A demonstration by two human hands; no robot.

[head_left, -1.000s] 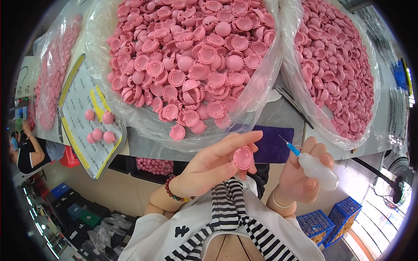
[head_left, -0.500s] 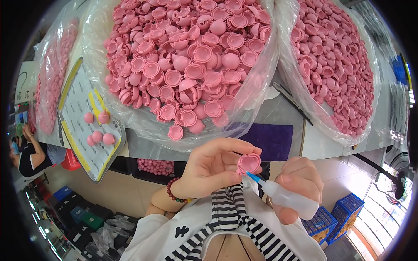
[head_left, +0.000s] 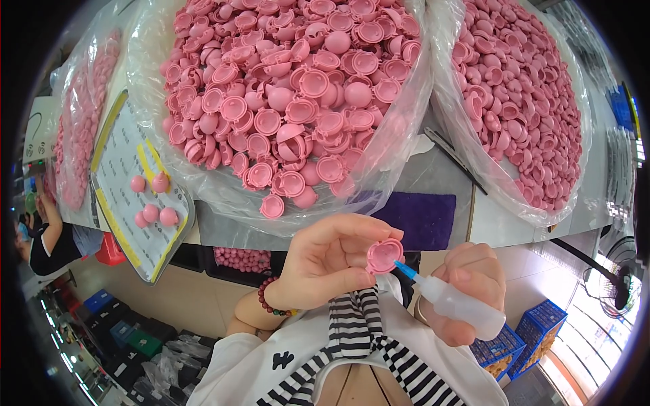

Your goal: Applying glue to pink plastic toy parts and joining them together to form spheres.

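We pinch a pink half-shell (head_left: 384, 256) in the closed fingers of our left hand (head_left: 325, 264), hollow side turned outward so the blue nozzle of the squeeze bottle (head_left: 455, 306), gripped tight in our right hand (head_left: 467, 298), can touch its rim, below the counter (head_left: 433, 177).

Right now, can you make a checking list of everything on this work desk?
Surface: grey table with a purple mat.
Job's things: pink plastic half-shell cap; white squeeze bottle with blue nozzle, tip at the cap.
Clutter: three clear bags of pink caps, middle, right, left; printed sheet with pink balls.
Grippers: left hand pinches the cap; right hand grips the bottle.
Cables: nothing seen.
Surroundings: blue crates; fan; another person.
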